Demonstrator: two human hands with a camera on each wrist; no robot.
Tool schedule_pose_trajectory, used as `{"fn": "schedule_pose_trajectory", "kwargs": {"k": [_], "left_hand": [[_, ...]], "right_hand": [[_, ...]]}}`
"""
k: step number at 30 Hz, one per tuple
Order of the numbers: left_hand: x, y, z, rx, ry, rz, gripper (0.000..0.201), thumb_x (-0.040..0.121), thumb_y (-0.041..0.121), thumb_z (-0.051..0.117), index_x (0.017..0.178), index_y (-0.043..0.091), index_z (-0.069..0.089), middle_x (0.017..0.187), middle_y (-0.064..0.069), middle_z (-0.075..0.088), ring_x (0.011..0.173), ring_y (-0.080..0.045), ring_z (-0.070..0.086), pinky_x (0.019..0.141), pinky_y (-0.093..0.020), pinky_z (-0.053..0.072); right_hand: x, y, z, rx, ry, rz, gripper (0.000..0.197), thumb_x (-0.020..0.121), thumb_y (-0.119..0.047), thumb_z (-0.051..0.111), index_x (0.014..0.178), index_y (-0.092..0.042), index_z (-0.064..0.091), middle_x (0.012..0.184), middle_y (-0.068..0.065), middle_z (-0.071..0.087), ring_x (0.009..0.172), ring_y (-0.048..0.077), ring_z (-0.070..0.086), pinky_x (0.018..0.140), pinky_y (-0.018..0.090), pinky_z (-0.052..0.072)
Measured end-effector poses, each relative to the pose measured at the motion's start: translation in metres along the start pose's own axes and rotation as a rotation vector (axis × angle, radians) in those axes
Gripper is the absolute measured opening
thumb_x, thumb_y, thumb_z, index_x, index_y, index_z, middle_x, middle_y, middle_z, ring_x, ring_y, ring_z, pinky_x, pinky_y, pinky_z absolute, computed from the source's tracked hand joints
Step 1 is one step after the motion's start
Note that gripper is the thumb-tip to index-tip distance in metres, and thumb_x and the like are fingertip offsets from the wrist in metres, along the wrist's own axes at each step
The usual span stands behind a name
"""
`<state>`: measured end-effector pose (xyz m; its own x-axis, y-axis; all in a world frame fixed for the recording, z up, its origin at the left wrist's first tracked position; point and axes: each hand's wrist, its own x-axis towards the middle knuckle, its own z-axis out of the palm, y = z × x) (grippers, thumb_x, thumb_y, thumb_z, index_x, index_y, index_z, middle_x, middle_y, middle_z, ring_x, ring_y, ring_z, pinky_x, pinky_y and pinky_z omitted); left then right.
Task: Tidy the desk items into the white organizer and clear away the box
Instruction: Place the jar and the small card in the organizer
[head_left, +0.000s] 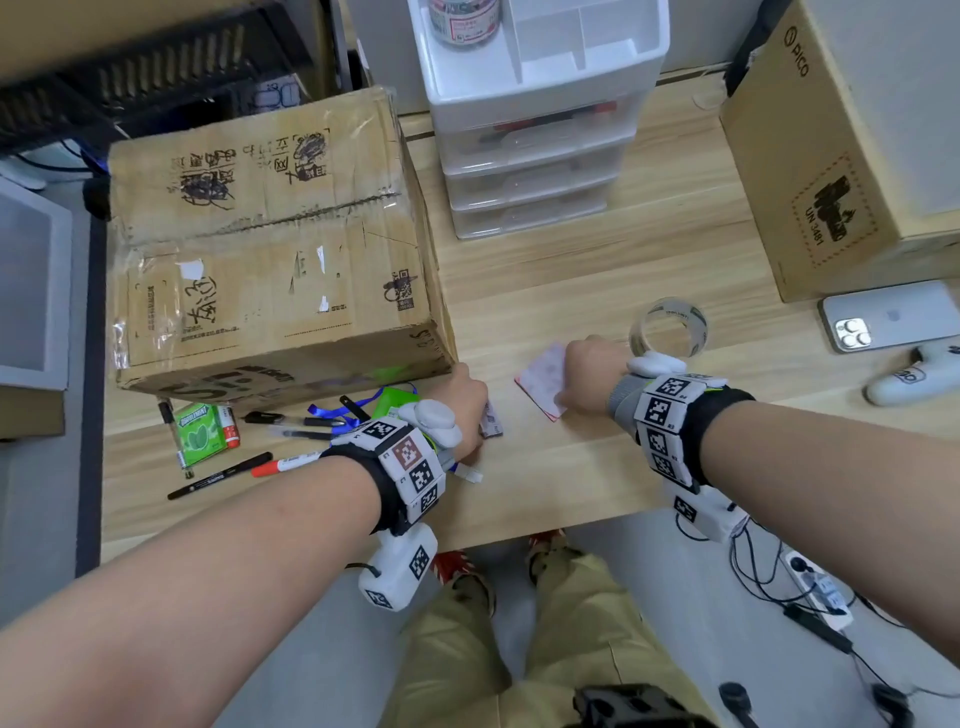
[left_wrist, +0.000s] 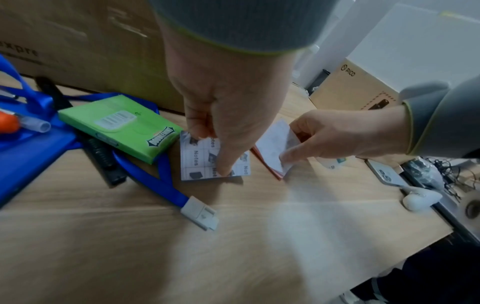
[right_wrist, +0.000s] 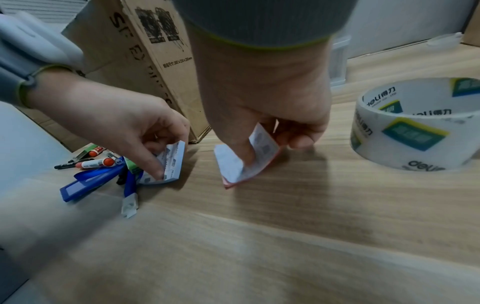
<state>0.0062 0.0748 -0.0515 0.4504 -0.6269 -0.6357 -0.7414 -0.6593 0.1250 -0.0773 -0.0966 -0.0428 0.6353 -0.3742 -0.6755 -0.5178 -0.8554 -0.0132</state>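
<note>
The job looks barely begun: the left hand (left_wrist: 223, 123) pinches a blue pad (left_wrist: 205, 162), the right hand (right_wrist: 265, 115) pinches a red pad (right_wrist: 244, 166), pens (head_left: 244, 467) lie loose, the box (head_left: 270, 244) sits beside the organizer (head_left: 535, 109).
</note>
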Motion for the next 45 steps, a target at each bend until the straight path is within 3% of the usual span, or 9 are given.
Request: {"fn": "schedule_pose_trajectory", "kwargs": {"k": [3, 10, 18, 23, 28, 31, 34, 40, 45], "left_hand": [[-0.004, 0.004, -0.005, -0.028, 0.014, 0.028, 0.002, 0.092, 0.013, 0.057, 0.092, 0.012, 0.056, 0.116, -0.012, 0.049, 0.085, -0.024, 0.055, 0.070, -0.029, 0.035], [-0.008, 0.003, -0.017, -0.396, 0.185, 0.154, 0.026, 0.092, 0.012, 0.054, 0.066, 0.013, 0.047, 0.065, 0.000, 0.043, 0.063, -0.024, 0.044, 0.059, -0.034, 0.033], [-0.011, 0.007, -0.037, -0.731, 0.268, 0.030, 0.014, 0.085, 0.013, 0.067, 0.081, 0.017, 0.054, 0.072, 0.004, 0.056, 0.062, -0.010, 0.051, 0.055, -0.019, 0.039], [-0.011, 0.018, -0.050, -0.883, 0.258, -0.051, 0.022, 0.086, 0.011, 0.069, 0.075, 0.018, 0.050, 0.068, -0.002, 0.058, 0.067, -0.032, 0.070, 0.059, -0.032, 0.055], [-0.018, 0.049, -0.084, -0.980, 0.261, -0.159, 0.019, 0.081, 0.013, 0.065, 0.090, 0.018, 0.049, 0.089, -0.015, 0.065, 0.076, -0.039, 0.070, 0.063, -0.051, 0.061], [-0.020, 0.073, -0.119, -0.964, 0.234, -0.116, 0.031, 0.080, 0.015, 0.065, 0.106, 0.007, 0.050, 0.090, -0.013, 0.064, 0.077, -0.033, 0.068, 0.068, -0.042, 0.059], [-0.027, 0.082, -0.176, -0.996, 0.387, -0.012, 0.016, 0.085, 0.012, 0.059, 0.077, 0.021, 0.049, 0.068, -0.002, 0.056, 0.067, -0.024, 0.057, 0.062, -0.034, 0.048], [-0.011, 0.033, -0.263, -0.888, 0.825, -0.219, 0.031, 0.078, 0.016, 0.067, 0.104, 0.014, 0.049, 0.105, -0.007, 0.062, 0.092, -0.025, 0.058, 0.071, -0.030, 0.039], [0.004, -0.017, -0.280, -0.658, 0.746, -0.262, 0.043, 0.082, 0.023, 0.065, 0.120, 0.010, 0.051, 0.122, -0.010, 0.050, 0.098, -0.025, 0.055, 0.077, -0.030, 0.041]], "right_hand": [[-0.005, 0.002, 0.001, 0.020, 0.033, -0.129, 0.020, 0.096, -0.022, 0.049, 0.111, -0.011, 0.055, 0.117, 0.012, 0.060, 0.098, 0.029, 0.057, 0.072, 0.031, 0.036], [-0.006, -0.003, -0.011, 0.483, -0.067, -0.287, 0.012, 0.098, -0.014, 0.041, 0.093, -0.017, 0.051, 0.095, 0.009, 0.062, 0.082, 0.026, 0.054, 0.069, 0.030, 0.038], [-0.010, -0.008, -0.036, 0.755, -0.235, -0.267, 0.023, 0.090, -0.003, 0.038, 0.085, -0.013, 0.059, 0.069, 0.010, 0.059, 0.056, 0.024, 0.052, 0.047, 0.027, 0.039], [-0.014, 0.003, -0.046, 0.679, -0.231, -0.339, 0.002, 0.085, -0.018, 0.063, 0.087, -0.018, 0.063, 0.071, 0.001, 0.067, 0.059, 0.016, 0.058, 0.052, 0.027, 0.043], [-0.015, 0.021, -0.083, 0.531, -0.120, -0.364, 0.014, 0.088, -0.014, 0.065, 0.101, -0.019, 0.062, 0.077, -0.003, 0.066, 0.059, 0.010, 0.059, 0.054, 0.022, 0.049], [-0.009, 0.031, -0.121, 0.373, -0.021, -0.370, 0.015, 0.088, -0.016, 0.067, 0.100, -0.022, 0.059, 0.084, -0.003, 0.064, 0.071, 0.019, 0.060, 0.067, 0.033, 0.051], [-0.008, 0.035, -0.183, 0.333, 0.167, -0.427, 0.009, 0.086, -0.013, 0.065, 0.094, -0.017, 0.064, 0.086, 0.003, 0.067, 0.081, 0.026, 0.061, 0.074, 0.035, 0.049], [0.008, 0.016, -0.288, 0.471, 0.484, -0.489, 0.022, 0.091, -0.019, 0.059, 0.112, -0.023, 0.064, 0.088, 0.000, 0.065, 0.081, 0.019, 0.057, 0.075, 0.026, 0.041], [0.033, -0.022, -0.310, 0.460, 0.579, -0.502, 0.035, 0.096, -0.017, 0.054, 0.131, -0.018, 0.060, 0.102, 0.004, 0.070, 0.099, 0.025, 0.064, 0.089, 0.032, 0.049]]}}
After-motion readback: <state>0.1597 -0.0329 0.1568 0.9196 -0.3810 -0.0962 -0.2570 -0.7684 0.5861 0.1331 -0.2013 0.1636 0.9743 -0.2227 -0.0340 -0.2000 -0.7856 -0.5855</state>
